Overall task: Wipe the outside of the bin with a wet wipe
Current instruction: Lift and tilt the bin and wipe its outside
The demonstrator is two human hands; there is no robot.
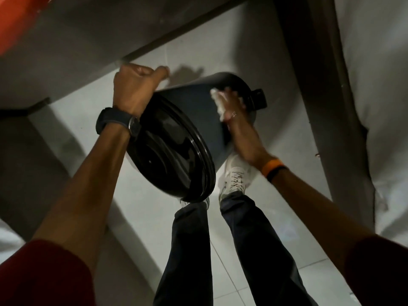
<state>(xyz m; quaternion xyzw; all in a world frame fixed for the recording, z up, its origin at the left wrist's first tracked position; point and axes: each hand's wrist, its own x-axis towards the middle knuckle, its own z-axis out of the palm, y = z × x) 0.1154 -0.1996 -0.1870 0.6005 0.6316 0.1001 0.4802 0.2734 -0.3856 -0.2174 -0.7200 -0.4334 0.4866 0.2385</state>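
Note:
A black round pedal bin (198,107) is tilted toward me above the floor, its shiny closed lid (174,151) facing the camera and its foot pedal (258,99) at the far end. My left hand (134,89) grips the bin's upper rim near the lid. My right hand (234,109) presses a crumpled white wet wipe (218,100) flat against the bin's side wall, close to the base.
Pale floor tiles (276,151) lie below, with my legs and white shoes (236,180) under the bin. A dark vertical post (313,85) and a white covered surface (379,85) stand at the right. A grey ledge (77,40) runs behind, with something orange at the top left.

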